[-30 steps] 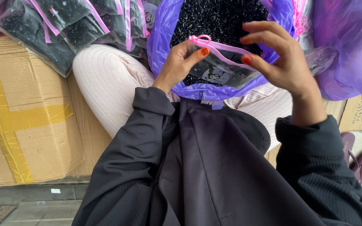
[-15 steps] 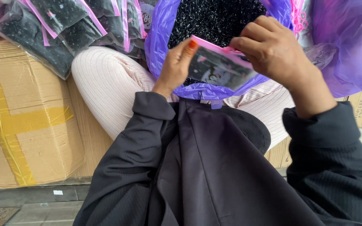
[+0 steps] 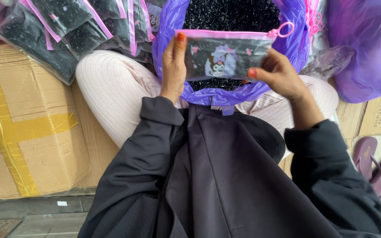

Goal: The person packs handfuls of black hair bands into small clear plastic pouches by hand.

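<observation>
Head view: a small clear zip pouch (image 3: pixel 225 55) with a pink zip strip along its top is held flat and upright in the upper middle of the frame, over the open mouth of a purple plastic bag (image 3: pixel 166 39) filled with small black pieces. The left hand (image 3: pixel 173 68) is clamped on the pouch's left edge, thumb in front and fingers behind; the right hand (image 3: pixel 276 72) is pinched on its lower right corner, so the pouch is stretched between the two grips. A pink ring pull (image 3: pixel 283 30) sticks out at the top right end of the zip. The pouch is judged light, thin, soft and rather slippery, best taken by its side edges or by the stiffer zip strip. More filled pouches (image 3: pixel 62 31) are piled in the upper left, beside a taped cardboard box (image 3: pixel 27 132) at the left edge.
</observation>
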